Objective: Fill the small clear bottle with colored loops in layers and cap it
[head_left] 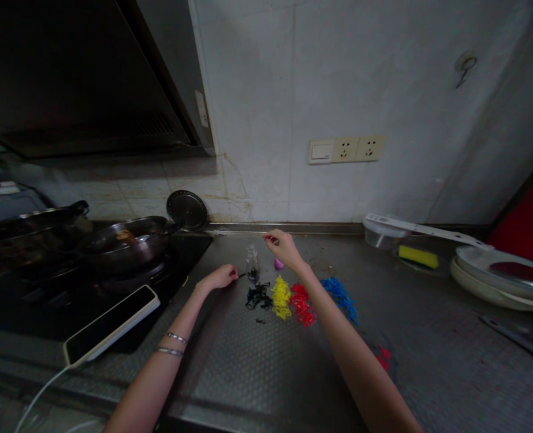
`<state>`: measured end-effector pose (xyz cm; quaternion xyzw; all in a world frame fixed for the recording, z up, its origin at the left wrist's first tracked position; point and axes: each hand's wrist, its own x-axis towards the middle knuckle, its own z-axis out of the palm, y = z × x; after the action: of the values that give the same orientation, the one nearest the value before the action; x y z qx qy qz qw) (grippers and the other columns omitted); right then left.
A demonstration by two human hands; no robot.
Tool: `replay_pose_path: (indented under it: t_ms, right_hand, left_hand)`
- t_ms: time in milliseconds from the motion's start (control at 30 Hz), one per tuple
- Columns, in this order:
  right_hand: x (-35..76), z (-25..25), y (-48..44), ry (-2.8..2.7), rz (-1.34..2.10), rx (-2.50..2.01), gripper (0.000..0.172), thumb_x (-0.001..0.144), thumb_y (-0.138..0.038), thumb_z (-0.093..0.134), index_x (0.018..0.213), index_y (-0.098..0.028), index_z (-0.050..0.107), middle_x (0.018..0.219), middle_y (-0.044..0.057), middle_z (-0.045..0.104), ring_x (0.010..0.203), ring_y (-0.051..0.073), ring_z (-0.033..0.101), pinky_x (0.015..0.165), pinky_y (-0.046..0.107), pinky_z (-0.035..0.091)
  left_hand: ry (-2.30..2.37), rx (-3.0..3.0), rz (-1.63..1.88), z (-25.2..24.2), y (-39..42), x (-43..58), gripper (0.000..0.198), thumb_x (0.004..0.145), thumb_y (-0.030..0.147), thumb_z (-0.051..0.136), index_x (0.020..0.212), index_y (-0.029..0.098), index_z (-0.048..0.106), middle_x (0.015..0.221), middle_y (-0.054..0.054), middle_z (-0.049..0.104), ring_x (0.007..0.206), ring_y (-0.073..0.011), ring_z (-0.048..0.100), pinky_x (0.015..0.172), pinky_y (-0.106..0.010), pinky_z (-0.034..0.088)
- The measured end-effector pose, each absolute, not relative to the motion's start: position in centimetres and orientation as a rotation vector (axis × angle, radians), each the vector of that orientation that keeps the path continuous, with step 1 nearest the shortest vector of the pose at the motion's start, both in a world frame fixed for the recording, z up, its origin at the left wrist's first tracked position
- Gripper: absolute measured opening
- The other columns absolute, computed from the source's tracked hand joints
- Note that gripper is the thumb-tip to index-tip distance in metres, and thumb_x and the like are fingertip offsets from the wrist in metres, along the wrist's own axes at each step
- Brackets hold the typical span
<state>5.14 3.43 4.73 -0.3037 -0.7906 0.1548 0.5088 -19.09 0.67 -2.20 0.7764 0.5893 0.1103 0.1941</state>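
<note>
Head view, left grip (222, 276) pinched, holding black strip (242, 275)

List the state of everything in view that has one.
Left hand: pinching a small dark strip
Right hand: raised, grip unclear
Glass bottle: upright
Black pieces: heaped
Yellow pieces: heaped
Red pieces: heaped
Blue pieces: heaped
Phone: screen dark, cable attached
Pan: on the stove
Dark disc: leaning on wall
Sponge: lying flat
</note>
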Motion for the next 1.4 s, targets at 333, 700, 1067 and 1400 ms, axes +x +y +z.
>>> replay_pose_path:
  t_ms: [333, 700, 1067, 1400]
  right_hand:
    - [5.2, 4.5, 3.6, -1.894, 0.318, -0.689, 0.024, 0.074, -0.011, 0.046, 0.087, -0.016, 0.065, 0.081, 0.003, 0.063, 0.066, 0.010, 0.054, 0.063, 0.021, 0.043]
    - [5.4, 4.6, 3.6, -1.912, 0.302, -0.706, 0.023, 0.073, -0.012, 0.047, 0.085, -0.017, 0.065, 0.081, 0.003, 0.062, 0.066, 0.010, 0.054, 0.064, 0.021, 0.042]
    - [6.2, 5.1, 3.8, -1.897, 0.292, -0.716, 0.022, 0.075, -0.015, 0.046, 0.086, -0.016, 0.065, 0.083, 0.004, 0.064, 0.069, 0.011, 0.055, 0.067, 0.022, 0.043]
    - [6.7, 5.3, 3.8, -1.889, 0.297, -0.736, 0.026, 0.073, -0.015, 0.046, 0.092, -0.017, 0.064, 0.088, 0.004, 0.065, 0.069, 0.012, 0.055, 0.067, 0.024, 0.043]
  left_hand:
    - [1.673, 2.193, 0.363, -2.7, 2.0, -18.5, 0.023, 0.071, 0.028, 0.053, 0.088, 0.014, 0.060, 0.076, -0.004, 0.061, 0.066, -0.0152, 0.053, 0.058, -0.022, 0.037]
    - [1.626, 2.138, 0.240, -2.5, 3.2, -17.8, 0.010, 0.066, 0.020, 0.053, 0.063, 0.014, 0.061, 0.059, -0.002, 0.059, 0.055, -0.0136, 0.049, 0.056, -0.022, 0.034]
    - [1.678, 2.481, 0.553, 4.4, 1.7, -18.9, 0.017, 0.076, 0.018, 0.043, 0.077, 0.014, 0.060, 0.082, -0.007, 0.057, 0.077, -0.0171, 0.052, 0.071, -0.026, 0.040]
    - [1.607, 2.621, 0.443, 9.0, 2.3, -15.5, 0.021, 0.079, 0.019, 0.040, 0.083, 0.013, 0.061, 0.086, -0.008, 0.053, 0.076, -0.0160, 0.051, 0.072, -0.026, 0.041]
